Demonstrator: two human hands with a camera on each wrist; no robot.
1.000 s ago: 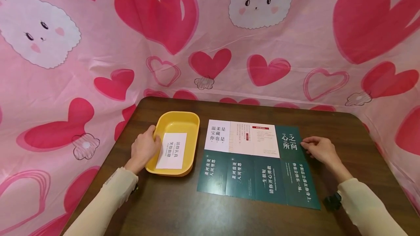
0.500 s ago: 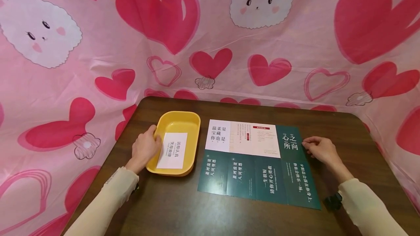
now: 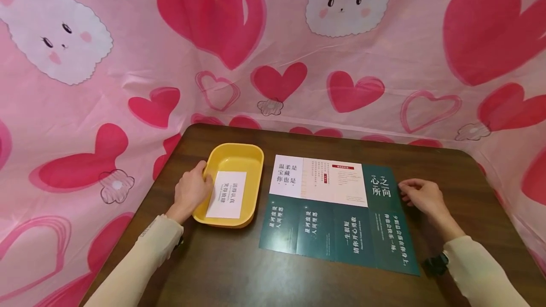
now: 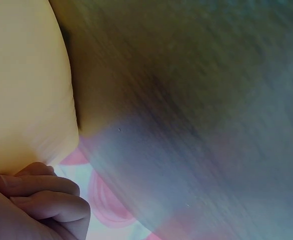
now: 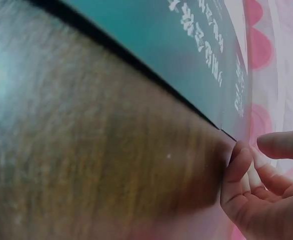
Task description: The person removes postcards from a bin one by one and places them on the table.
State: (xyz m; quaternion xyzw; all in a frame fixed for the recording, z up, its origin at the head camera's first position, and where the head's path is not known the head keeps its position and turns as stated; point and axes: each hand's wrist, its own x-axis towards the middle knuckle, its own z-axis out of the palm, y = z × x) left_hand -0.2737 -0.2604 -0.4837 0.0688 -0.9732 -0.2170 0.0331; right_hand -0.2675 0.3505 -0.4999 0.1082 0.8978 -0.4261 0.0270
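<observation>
My left hand grips the left rim of a yellow plastic tray, its fingers curled over the edge. Inside the tray lies a white card with black writing. To the right, several cards lie flat in two rows that join edge to edge. A white card, a cream panel and a green card make up the back row; green cards fill the front one. My right hand rests at the right edge of the back green card, fingers loosely bent, thumb apart from them in the right wrist view.
All of this is on a dark brown wooden table with rounded corners. Behind and to the left hangs a pink cloth printed with hearts and rabbits. A dark band is at the right wrist.
</observation>
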